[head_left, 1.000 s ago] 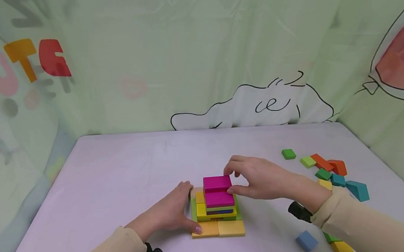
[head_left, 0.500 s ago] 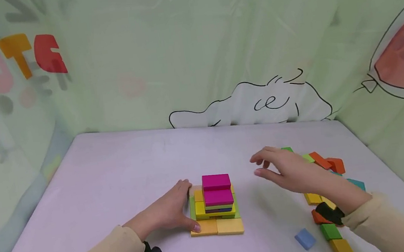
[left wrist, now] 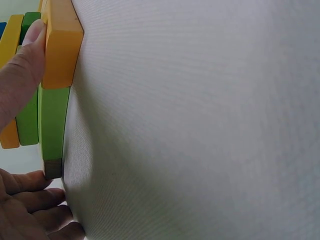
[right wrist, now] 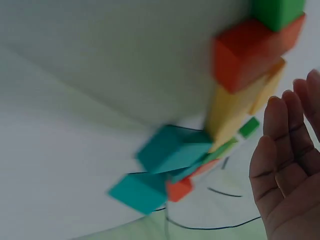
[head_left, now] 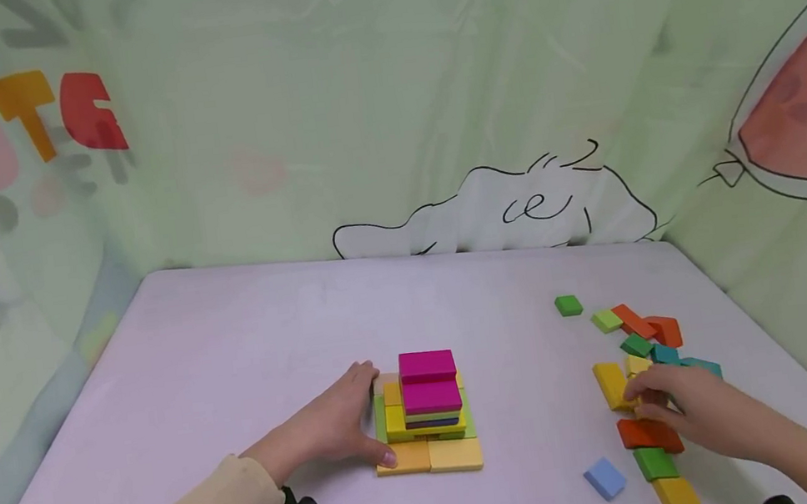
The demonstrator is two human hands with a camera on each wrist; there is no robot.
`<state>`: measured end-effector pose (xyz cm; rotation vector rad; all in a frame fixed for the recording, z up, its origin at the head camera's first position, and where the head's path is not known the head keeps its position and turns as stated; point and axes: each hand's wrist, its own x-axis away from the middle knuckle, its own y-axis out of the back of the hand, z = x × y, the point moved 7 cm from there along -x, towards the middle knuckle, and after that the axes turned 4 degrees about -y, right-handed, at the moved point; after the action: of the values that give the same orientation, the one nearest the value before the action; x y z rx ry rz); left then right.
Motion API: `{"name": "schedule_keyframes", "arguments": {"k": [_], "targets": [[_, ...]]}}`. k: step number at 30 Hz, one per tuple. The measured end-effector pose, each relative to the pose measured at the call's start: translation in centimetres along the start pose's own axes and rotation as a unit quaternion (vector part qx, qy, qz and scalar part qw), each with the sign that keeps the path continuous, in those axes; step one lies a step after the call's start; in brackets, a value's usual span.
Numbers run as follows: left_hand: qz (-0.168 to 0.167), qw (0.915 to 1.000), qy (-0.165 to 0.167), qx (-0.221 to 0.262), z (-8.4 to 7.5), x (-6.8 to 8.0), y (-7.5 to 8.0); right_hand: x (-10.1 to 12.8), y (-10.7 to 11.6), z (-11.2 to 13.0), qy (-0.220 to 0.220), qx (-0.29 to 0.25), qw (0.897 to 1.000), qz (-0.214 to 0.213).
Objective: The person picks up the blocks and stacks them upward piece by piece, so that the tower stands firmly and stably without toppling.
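Lilac tabletop [head_left: 249,347]: block stack [head_left: 427,417] w/ magenta top stands mid-table, left hand [head_left: 334,428] flat vs its side, right hand [head_left: 695,409] fingers relaxed, gripping nothing, over loose blocks [head_left: 642,378] not yet stacked.

Both hands lie low with forearms stretched forward: left hand [head_left: 338,428] flat, fingers extended; right hand [head_left: 695,409] open, fingers relaxed.
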<state>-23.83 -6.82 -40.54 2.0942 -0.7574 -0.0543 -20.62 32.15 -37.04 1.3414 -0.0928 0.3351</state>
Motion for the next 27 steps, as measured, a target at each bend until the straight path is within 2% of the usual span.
{"name": "schedule_keyframes", "arguments": {"k": [6,12,22,27], "targets": [[0.0,1.0,0.0,0.0,0.0,-0.1,0.0,1.7,-2.3,-3.7,-0.06,-0.018,0.997,0.034],[0.0,1.0,0.006,-0.004,0.2,-0.1,-0.1,2.3,-3.3,-5.5,-0.079,-0.016,0.996,0.026],[-0.002,1.0,0.007,0.001,0.5,0.0,-0.2,1.8,-3.9,-5.5,-0.107,-0.008,0.994,0.035],[-0.002,1.0,0.001,-0.002,0.4,-0.1,-0.1,2.1,-2.0,-4.4,-0.088,0.009,0.996,0.006]]}}
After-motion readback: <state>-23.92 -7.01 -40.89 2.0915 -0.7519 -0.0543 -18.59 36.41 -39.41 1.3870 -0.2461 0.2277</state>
